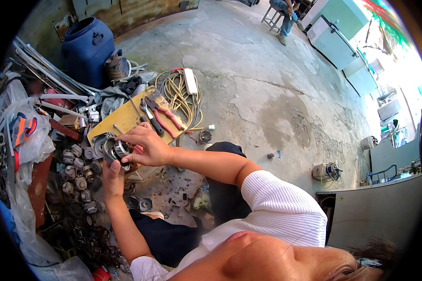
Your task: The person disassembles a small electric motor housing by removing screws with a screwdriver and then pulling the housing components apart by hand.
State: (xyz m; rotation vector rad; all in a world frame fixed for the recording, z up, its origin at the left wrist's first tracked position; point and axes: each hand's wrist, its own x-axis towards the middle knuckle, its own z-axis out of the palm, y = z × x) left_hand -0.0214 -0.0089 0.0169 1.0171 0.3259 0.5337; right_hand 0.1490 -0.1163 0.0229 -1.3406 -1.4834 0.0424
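Housing (pixel 109 146) of round grey metal, held at the near edge of the yellow rectangular tabletop (pixel 122 114) bearing red-handled metal pliers (pixel 153 105): left grip (pixel 111 179) clasps it, fingers hidden; right grip (pixel 147 145) pinches its silver cylindrical core (pixel 121 149).

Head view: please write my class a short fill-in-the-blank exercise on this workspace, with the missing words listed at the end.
1. The person whose left hand and right hand hold the metal part wears a top coloured ____.
2. Beside the black-handled tool on the yellow tabletop, the red-handled tool is a pair of ____.
3. The large barrel near the wall is coloured ____.

Missing words: white; pliers; blue.
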